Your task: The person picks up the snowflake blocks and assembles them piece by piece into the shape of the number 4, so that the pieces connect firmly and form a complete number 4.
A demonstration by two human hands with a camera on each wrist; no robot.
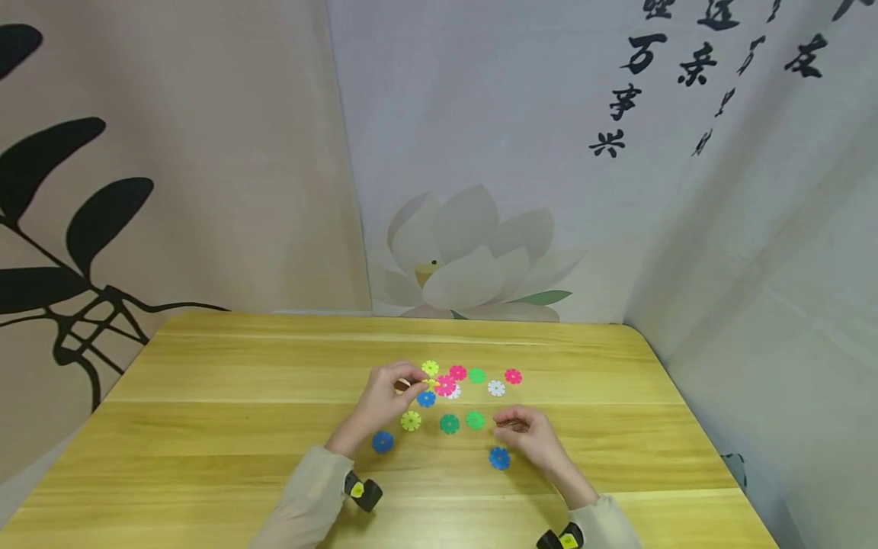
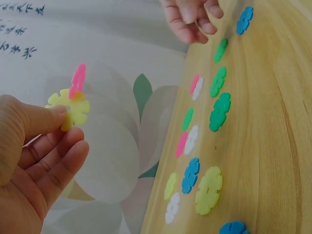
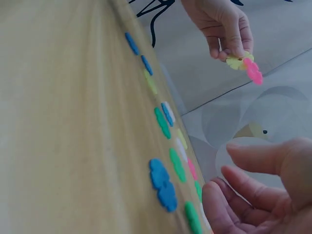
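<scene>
"Left hand (image 2: pixel 36 163) clamped by thumb and fingers on a yellow disc (image 2: pixel 79 115), right hand (image 3: pixel 268 200) holding nothing, its thumb and bent fingers apart. Why that grip?"

"Thumb and fingers take the yellow disc by the side away from a pink disc (image 2: pixel 78 79), likely to leave the joint free and in plain view. Pink meets yellow at an angle, apparently notch in notch."

"And where does the pair sit between the two hands?"

"At the left hand's fingertips, raised clear of the wooden surface (image 1: pixel 439 511), pink end toward the right hand. The two hands stand well apart."

"Around them?"

"Loose discs (image 1: pixel 449 424) lie flat, seemingly spread out so that each colour is easy to pick. One blue disc (image 1: pixel 499 458) lies just beside the right hand, a light green disc (image 1: pixel 475 420) near it. Behind the surface hangs a cloth (image 1: pixel 480 152) printed with a pale flower (image 1: pixel 473 267)."
</scene>
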